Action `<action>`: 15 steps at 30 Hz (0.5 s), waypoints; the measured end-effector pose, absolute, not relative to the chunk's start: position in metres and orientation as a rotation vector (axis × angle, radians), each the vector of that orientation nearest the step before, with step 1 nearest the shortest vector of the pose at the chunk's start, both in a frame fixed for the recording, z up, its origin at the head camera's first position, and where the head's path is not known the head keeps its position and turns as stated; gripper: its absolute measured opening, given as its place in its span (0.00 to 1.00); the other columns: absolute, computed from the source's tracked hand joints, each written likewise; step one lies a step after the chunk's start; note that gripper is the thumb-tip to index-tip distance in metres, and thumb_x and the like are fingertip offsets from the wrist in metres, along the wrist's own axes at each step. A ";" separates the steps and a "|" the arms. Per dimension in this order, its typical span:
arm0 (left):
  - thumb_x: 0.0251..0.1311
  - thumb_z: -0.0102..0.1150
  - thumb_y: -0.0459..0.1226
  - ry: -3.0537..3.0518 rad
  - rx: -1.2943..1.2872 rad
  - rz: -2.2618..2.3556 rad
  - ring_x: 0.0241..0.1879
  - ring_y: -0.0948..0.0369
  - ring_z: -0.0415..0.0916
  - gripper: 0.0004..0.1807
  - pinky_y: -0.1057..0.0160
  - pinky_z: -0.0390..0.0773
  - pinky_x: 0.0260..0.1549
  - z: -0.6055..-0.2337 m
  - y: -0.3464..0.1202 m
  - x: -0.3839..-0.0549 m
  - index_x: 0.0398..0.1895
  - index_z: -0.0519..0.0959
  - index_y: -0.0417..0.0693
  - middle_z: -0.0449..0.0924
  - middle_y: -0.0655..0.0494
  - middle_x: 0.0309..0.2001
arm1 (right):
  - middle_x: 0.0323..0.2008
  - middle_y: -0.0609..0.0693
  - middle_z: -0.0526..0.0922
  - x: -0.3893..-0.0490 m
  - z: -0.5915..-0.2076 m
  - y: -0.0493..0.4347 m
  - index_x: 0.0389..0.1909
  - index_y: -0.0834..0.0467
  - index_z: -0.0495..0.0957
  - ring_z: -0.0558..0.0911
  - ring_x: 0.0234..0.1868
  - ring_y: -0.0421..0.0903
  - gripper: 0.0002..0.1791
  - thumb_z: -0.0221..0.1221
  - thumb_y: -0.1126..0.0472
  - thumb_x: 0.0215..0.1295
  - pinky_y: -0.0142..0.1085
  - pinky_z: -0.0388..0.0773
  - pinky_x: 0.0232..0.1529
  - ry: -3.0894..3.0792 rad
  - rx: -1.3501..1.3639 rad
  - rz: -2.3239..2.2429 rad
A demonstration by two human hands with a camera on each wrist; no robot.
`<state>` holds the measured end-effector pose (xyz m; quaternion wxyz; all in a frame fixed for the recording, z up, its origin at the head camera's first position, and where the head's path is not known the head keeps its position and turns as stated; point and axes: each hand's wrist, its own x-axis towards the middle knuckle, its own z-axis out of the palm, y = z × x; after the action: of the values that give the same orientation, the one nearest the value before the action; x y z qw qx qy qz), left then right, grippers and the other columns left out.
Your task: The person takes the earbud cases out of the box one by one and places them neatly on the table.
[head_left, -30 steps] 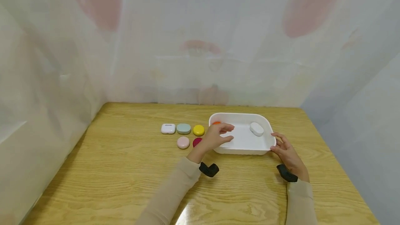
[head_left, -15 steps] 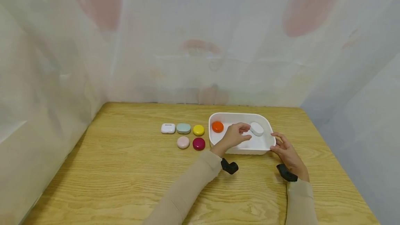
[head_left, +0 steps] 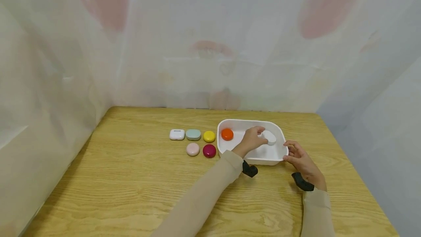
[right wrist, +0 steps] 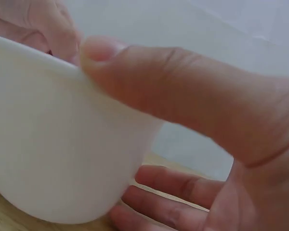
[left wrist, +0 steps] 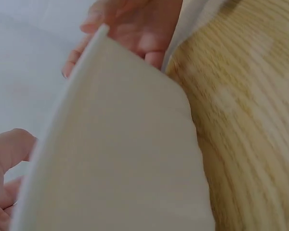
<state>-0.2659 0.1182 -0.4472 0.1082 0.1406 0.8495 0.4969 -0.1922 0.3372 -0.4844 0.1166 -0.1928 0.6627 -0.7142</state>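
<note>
A white tray (head_left: 279,153) stands on the wooden table (head_left: 131,189), right of centre. Inside it lie an orange round case (head_left: 227,134) at the left and a white oval case (head_left: 271,138) at the right. My left hand (head_left: 262,136) reaches into the tray, its fingers curled over the oval case's left end. My right hand (head_left: 292,150) pinches the tray's near right corner. In the right wrist view the thumb (right wrist: 183,91) lies on the tray's rim (right wrist: 33,53) with fingers under the wall. The tray's wall (left wrist: 125,144) fills the left wrist view.
Left of the tray lie small cases in two rows: white (head_left: 177,135), pale green (head_left: 193,134) and yellow (head_left: 209,136) behind, pink (head_left: 192,149) and magenta (head_left: 209,151) in front. Sheer curtains close in the table's back and sides.
My left hand has moved right from the tray's near left side, across the tray, onto the white oval case, uncovering the orange case. The right hand has stayed at the corner.
</note>
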 end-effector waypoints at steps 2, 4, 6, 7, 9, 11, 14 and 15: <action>0.54 0.66 0.34 2.508 0.357 1.444 0.62 0.57 0.75 0.29 0.65 0.78 0.59 -0.449 0.120 -0.268 0.62 0.74 0.45 0.78 0.51 0.61 | 0.52 0.44 0.73 -0.192 -0.485 0.337 0.60 0.59 0.61 0.78 0.48 0.35 0.19 0.48 0.72 0.71 0.25 0.81 0.47 1.921 -0.581 -2.083; 0.53 0.66 0.34 2.510 0.318 1.430 0.62 0.57 0.74 0.30 0.63 0.77 0.61 -0.452 0.121 -0.270 0.62 0.74 0.45 0.77 0.51 0.62 | 0.52 0.43 0.73 -0.193 -0.486 0.337 0.60 0.59 0.62 0.78 0.48 0.34 0.19 0.47 0.72 0.71 0.25 0.81 0.48 1.905 -0.593 -2.075; 0.53 0.67 0.33 2.501 0.307 1.425 0.62 0.56 0.73 0.31 0.62 0.75 0.62 -0.455 0.123 -0.271 0.63 0.73 0.45 0.77 0.50 0.62 | 0.52 0.43 0.73 -0.193 -0.487 0.338 0.60 0.58 0.62 0.78 0.47 0.34 0.19 0.46 0.72 0.71 0.25 0.81 0.48 1.890 -0.599 -2.076; 0.53 0.67 0.33 2.499 0.311 1.418 0.62 0.56 0.73 0.31 0.63 0.75 0.63 -0.456 0.124 -0.272 0.63 0.73 0.44 0.77 0.50 0.62 | 0.52 0.43 0.73 -0.193 -0.487 0.338 0.60 0.58 0.63 0.78 0.47 0.34 0.19 0.46 0.72 0.71 0.25 0.80 0.48 1.887 -0.599 -2.077; 0.52 0.68 0.33 2.505 0.335 1.389 0.62 0.56 0.74 0.32 0.64 0.75 0.63 -0.460 0.125 -0.273 0.63 0.73 0.44 0.77 0.49 0.61 | 0.52 0.42 0.73 -0.193 -0.488 0.338 0.60 0.57 0.63 0.78 0.47 0.33 0.19 0.46 0.73 0.71 0.25 0.80 0.48 1.888 -0.598 -2.077; 0.52 0.68 0.34 2.523 0.383 1.349 0.60 0.56 0.74 0.32 0.65 0.75 0.62 -0.462 0.126 -0.273 0.64 0.72 0.44 0.77 0.48 0.60 | 0.52 0.43 0.73 -0.193 -0.488 0.339 0.60 0.58 0.62 0.78 0.48 0.34 0.19 0.46 0.73 0.71 0.25 0.80 0.49 1.889 -0.600 -2.077; 0.51 0.68 0.34 2.555 0.461 1.292 0.58 0.57 0.76 0.33 0.68 0.76 0.59 -0.464 0.126 -0.274 0.64 0.72 0.43 0.79 0.48 0.59 | 0.54 0.43 0.73 -0.194 -0.488 0.339 0.61 0.59 0.62 0.78 0.49 0.34 0.19 0.46 0.72 0.71 0.24 0.80 0.49 1.900 -0.597 -2.073; 0.51 0.68 0.34 2.561 0.482 1.285 0.57 0.57 0.76 0.33 0.68 0.76 0.59 -0.465 0.126 -0.274 0.63 0.72 0.43 0.79 0.47 0.58 | 0.54 0.43 0.73 -0.194 -0.488 0.339 0.61 0.59 0.61 0.78 0.49 0.34 0.20 0.46 0.72 0.71 0.24 0.80 0.50 1.903 -0.595 -2.072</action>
<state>-0.2739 0.1255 -0.4650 0.1178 0.1646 0.8754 0.4391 -0.1940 0.3390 -0.4877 0.1327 -0.2051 0.6560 -0.7141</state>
